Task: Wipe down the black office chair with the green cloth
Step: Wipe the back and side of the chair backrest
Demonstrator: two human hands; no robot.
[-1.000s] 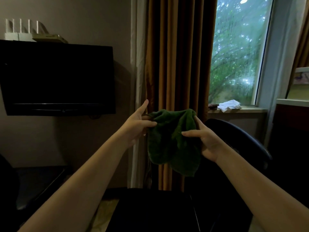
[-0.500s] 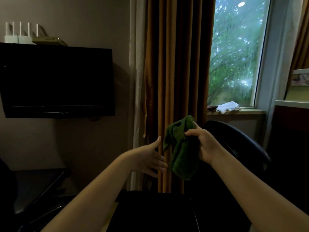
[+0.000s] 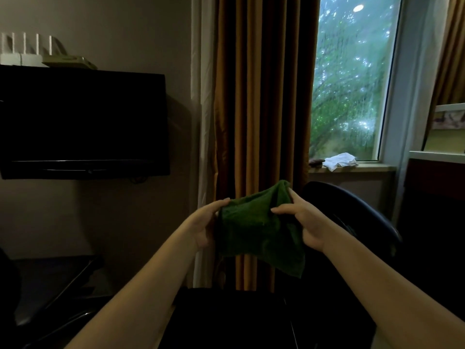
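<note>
The green cloth (image 3: 256,227) hangs in the air in front of me, held between both hands. My left hand (image 3: 205,225) grips its left edge, fingers curled behind the fabric. My right hand (image 3: 304,222) pinches its upper right corner and holds the right side. The black office chair (image 3: 362,217) stands just behind and to the right of my right hand; its curved back shows, and its dark seat (image 3: 226,321) lies below my forearms. The cloth does not touch the chair.
A dark television (image 3: 83,122) hangs on the wall at left. Brown curtains (image 3: 261,96) hang straight ahead beside a window (image 3: 352,79). A white rag (image 3: 339,161) lies on the sill. Another dark chair's frame (image 3: 50,298) is at lower left, and a cabinet (image 3: 437,177) at right.
My left hand let go of the cloth, dropped open beside it, then took hold of its left edge again. The cloth went from bunched in my right hand to spread between both.
</note>
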